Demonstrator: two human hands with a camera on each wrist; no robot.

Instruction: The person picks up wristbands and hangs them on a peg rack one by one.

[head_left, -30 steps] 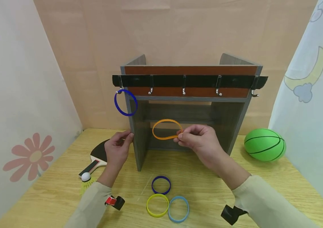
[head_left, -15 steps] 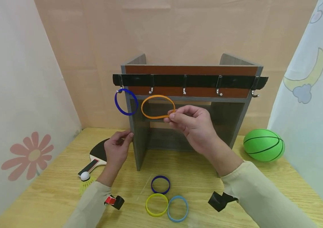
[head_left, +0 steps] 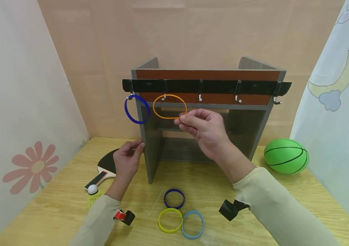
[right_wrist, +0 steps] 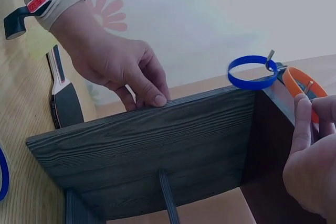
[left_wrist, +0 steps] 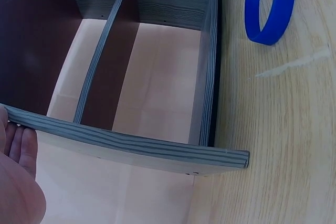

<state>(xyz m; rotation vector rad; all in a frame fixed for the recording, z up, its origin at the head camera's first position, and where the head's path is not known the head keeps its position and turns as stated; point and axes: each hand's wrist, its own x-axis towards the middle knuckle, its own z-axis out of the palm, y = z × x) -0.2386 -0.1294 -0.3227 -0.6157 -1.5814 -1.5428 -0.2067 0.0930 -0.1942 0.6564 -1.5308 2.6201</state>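
Note:
My right hand [head_left: 206,130] pinches an orange wristband [head_left: 165,118] by its right side, between thumb and fingers. The band is held at the second hook from the left [head_left: 163,97]; the hook's tip shows inside the loop in the right wrist view. Whether it bears on the hook I cannot tell. A blue wristband [right_wrist: 252,84] hangs from the leftmost hook. Low on the left side panel [head_left: 152,150] of a grey wooden shelf, my left hand [head_left: 127,159] grips the front edge, thumb in front and fingers behind.
Dark blue [head_left: 174,207], yellow [head_left: 169,232] and light blue [head_left: 192,237] wristbands lie on the table before the shelf. A green ball [head_left: 286,156] sits at right. A table tennis bat [head_left: 102,176] and a shuttlecock [head_left: 92,190] lie at left. More hooks line the black strip [head_left: 218,86].
My right hand has carried the orange wristband up and left, from in front of the shelf opening to the second hook. The left hand has stayed on the panel.

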